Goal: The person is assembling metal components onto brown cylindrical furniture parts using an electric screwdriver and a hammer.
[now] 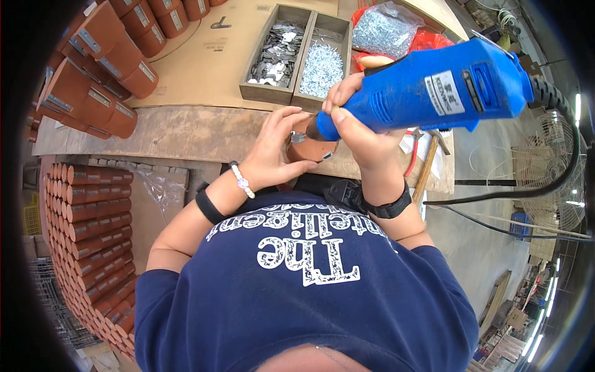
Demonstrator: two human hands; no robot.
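My right hand (365,136) grips a blue corded power screwdriver (403,93) near its nose, tilted down to the left. Its dark tip meets the near end of the bench work, at a reddish-brown cylinder (308,150) by the bench's front edge. My left hand (273,152) curves round that cylinder, with thumb and fingers on opposite sides. A small shiny metal piece (299,136) shows beside the tip; the exact contact point is hidden. Small metal fittings line other reddish-brown cylinders (127,53) standing at the far left.
Two wooden trays behind my hands hold flat metal pieces (282,53) and many screws (322,69). A clear bag of screws (385,31) lies beyond. A hammer (426,167) and red-handled pliers (412,155) rest at right. Stacked cylinders (93,229) stand lower left; the cable (539,189) loops at right.
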